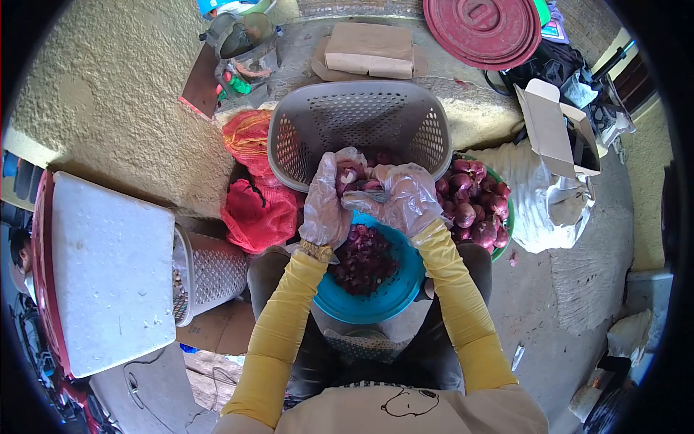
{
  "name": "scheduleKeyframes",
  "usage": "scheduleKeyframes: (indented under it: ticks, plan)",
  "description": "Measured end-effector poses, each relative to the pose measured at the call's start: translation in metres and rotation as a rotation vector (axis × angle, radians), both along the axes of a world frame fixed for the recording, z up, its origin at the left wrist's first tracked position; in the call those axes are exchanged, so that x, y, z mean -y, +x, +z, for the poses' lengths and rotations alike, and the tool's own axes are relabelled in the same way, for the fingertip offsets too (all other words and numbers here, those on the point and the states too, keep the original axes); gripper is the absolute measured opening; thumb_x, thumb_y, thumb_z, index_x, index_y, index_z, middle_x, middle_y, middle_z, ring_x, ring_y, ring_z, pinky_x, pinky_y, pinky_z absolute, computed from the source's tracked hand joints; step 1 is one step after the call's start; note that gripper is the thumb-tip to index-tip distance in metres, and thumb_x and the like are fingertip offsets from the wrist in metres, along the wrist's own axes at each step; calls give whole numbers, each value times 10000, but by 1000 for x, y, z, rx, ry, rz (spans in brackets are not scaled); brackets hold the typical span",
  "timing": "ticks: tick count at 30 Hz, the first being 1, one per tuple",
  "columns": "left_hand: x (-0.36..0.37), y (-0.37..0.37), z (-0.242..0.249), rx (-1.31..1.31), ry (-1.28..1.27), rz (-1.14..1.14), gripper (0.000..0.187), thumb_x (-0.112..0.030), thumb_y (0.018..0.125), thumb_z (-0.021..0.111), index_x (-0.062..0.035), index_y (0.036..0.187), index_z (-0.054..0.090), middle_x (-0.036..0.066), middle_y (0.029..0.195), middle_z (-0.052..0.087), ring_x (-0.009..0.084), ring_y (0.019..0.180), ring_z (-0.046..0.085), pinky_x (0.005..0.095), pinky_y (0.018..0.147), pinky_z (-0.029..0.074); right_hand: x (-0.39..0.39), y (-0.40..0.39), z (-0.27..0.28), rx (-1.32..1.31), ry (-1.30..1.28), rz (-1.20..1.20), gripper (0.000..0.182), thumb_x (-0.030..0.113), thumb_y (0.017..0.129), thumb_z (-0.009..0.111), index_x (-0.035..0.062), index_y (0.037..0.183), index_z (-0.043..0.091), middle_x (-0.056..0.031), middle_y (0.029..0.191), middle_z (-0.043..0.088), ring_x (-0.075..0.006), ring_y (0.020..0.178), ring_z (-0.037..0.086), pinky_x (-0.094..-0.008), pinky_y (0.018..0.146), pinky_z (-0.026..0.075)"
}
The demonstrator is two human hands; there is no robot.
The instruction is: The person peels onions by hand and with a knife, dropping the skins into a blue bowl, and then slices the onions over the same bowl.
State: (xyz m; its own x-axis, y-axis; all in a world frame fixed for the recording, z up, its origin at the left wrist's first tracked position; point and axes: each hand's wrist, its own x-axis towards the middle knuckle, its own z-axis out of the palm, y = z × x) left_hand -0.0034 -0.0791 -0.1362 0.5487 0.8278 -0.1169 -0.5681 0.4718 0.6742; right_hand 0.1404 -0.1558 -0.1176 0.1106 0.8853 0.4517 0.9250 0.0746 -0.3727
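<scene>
Both my hands wear clear plastic gloves and meet above a blue basin (329, 300). My left hand (327, 202) is closed around a red onion (352, 174), which shows a pale patch. Close against it, my right hand (406, 197) has its fingers curled round something mostly hidden; a thin greyish edge shows between the hands. Dark purple onion skins and scraps (365, 260) lie in the basin between my knees. Just beyond my hands stands a grey-brown perforated basket (359, 98), with a few red onions low inside it.
A green tub (512, 217) heaped with red onions (473, 199) stands to the right, beside a white sack (517, 188). On the left are red mesh bags (253, 217), another perforated basket (217, 271) and a white foam board (112, 275). Cardboard (369, 49) and a red lid (483, 29) lie behind.
</scene>
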Motion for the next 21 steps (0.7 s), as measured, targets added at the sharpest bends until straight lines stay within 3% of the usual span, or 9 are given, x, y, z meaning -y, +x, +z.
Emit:
scheduleKeyframes:
  ticks: [13,19,21]
  plan:
    - [-5,-2,-10,79,-28,-42,533,-467,1059,556,8,1290,624,63,971,667,210,842,696,354,763,629,-1,-1,-5,-38,-4,16,531,594,821,771,70,879,714,-136,738,693,-386,749,682,-464,714,527]
    - [-7,-8,-7,87,-109,-130,506,-431,1069,555,9,1312,615,92,1060,682,206,913,686,374,822,621,1,-1,2,-17,-73,135,547,650,869,681,104,836,693,-160,714,661,-397,733,669,-490,695,527]
    - [-7,-10,-7,63,-80,-105,511,-424,1066,563,-9,1363,594,116,1152,666,252,998,686,384,882,611,2,-1,2,21,-148,210,531,637,878,684,107,857,719,-159,712,668,-396,757,679,-495,720,531]
